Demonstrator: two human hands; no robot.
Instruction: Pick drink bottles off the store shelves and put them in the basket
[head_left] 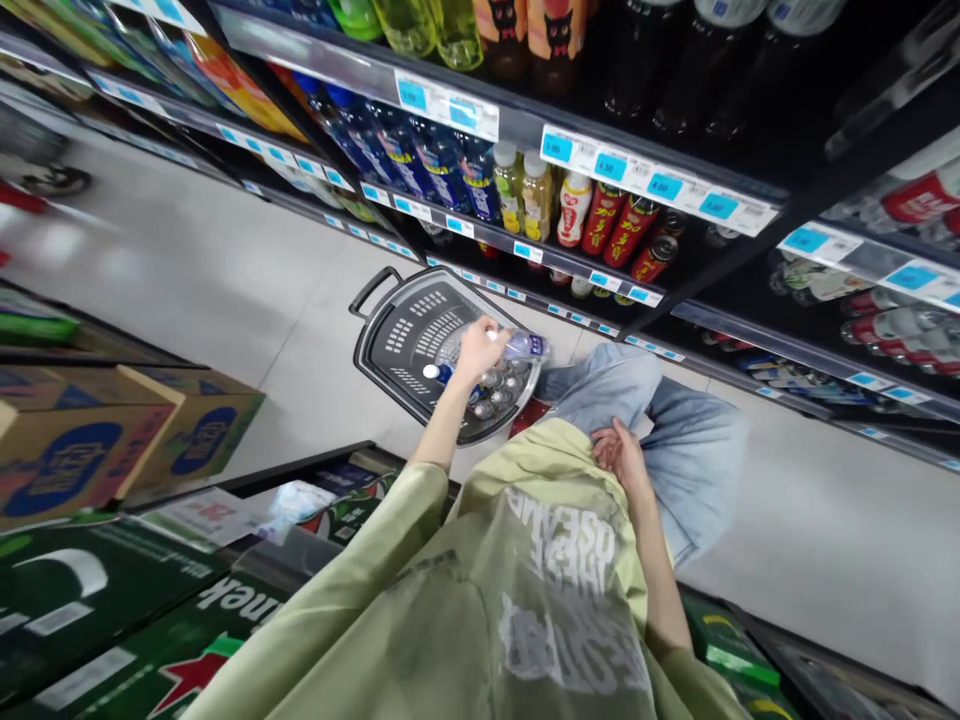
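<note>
A black shopping basket (pixel 401 375) stands on the floor, with several bottles in its near right part. Over these, my left hand (pixel 482 348) is closed around the cap end of a clear bottle with a purple label (pixel 529 346). That bottle lies nearly level, its labelled end over the basket's right rim. My right hand (pixel 616 448) rests by my lap against the blue jeans (pixel 607 385), its fingers loosely bent and apart, with nothing seen in it.
Drink shelves (pixel 517 110) with price tags run across the top and right. Cardboard boxes (pixel 202 430) stand at the left, and green beer cartons (pixel 97 600) at the lower left. Pale floor (pixel 300 270) lies between. More green packs (pixel 739 650) are at the lower right.
</note>
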